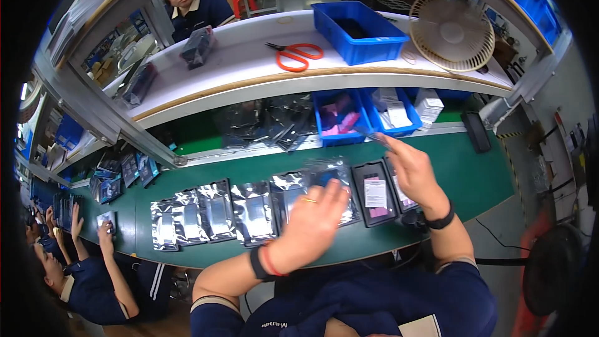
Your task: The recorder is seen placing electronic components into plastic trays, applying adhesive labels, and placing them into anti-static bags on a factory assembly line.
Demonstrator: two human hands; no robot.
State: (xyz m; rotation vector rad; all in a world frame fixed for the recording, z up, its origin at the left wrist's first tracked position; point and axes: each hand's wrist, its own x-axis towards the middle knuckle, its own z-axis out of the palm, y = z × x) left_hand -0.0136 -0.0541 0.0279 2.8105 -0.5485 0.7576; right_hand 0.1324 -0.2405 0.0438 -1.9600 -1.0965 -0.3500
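My left hand (315,219) reaches over a row of flat black trays, fingers stretched out and a little blurred. Its fingertips are at a clear plastic bag (334,168) on one tray; whether they press on it I cannot tell. My right hand (410,171) is raised over the right end of the row, fingers together, with a thin dark blurred thing at the fingertips. Below it, a black tray (375,193) holds a white printed card and something pink. Another such tray is partly hidden by my right hand. Shiny bagged trays (252,209) continue leftward along the green table (462,178).
Blue bins (342,140) with pink pieces and white cards stand under the shelf, beside crumpled dark bags (290,118). The shelf bears orange-handled scissors (299,56), a blue bin (362,34) and a fan (452,31). Co-workers (93,287) sit at left; another person faces me.
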